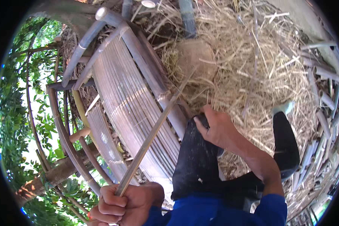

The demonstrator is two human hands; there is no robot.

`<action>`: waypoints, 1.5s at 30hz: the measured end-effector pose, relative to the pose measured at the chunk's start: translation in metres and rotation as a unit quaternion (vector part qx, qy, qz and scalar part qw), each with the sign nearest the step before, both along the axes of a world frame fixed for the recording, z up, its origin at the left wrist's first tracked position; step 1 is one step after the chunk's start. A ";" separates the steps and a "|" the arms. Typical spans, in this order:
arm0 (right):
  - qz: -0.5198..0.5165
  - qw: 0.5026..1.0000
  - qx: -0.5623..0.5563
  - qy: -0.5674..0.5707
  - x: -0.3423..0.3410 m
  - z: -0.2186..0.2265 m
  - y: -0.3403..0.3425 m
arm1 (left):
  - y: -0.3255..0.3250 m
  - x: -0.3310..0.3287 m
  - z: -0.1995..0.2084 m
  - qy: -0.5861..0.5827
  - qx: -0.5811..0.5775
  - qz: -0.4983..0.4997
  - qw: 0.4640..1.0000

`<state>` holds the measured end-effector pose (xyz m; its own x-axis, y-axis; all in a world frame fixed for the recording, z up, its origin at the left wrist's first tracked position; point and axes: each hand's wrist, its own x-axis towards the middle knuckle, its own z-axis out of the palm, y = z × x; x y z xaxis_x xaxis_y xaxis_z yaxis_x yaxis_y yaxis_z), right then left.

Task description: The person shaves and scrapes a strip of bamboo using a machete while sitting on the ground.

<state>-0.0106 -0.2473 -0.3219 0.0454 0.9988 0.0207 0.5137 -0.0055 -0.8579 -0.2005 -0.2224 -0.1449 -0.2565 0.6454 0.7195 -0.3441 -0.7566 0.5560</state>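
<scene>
In the lower left my left hand (120,205) is closed round the near end of a long, thin bamboo strip (150,140). The strip slants up and away to the right, over the slatted bamboo bench, and its far end lies above the littered floor. My right hand (218,126) rests by my black-trousered knee (194,158), with its fingers curled. A small thin point shows above those fingers, but what they hold is too hidden to name. The right hand is apart from the strip.
A slatted bamboo bench (118,83) with thick pole edges (143,66) stands at my left. Pale shavings (252,94) cover the floor around a flat, round block (197,58). Cut bamboo pieces (324,124) pile up at the right. Leafy plants (37,147) grow beyond a pole railing.
</scene>
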 end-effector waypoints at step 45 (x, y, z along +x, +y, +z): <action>-0.032 0.973 -0.072 -0.217 0.068 -0.188 0.028 | 0.023 -0.054 -0.009 -0.038 0.007 -0.030 0.999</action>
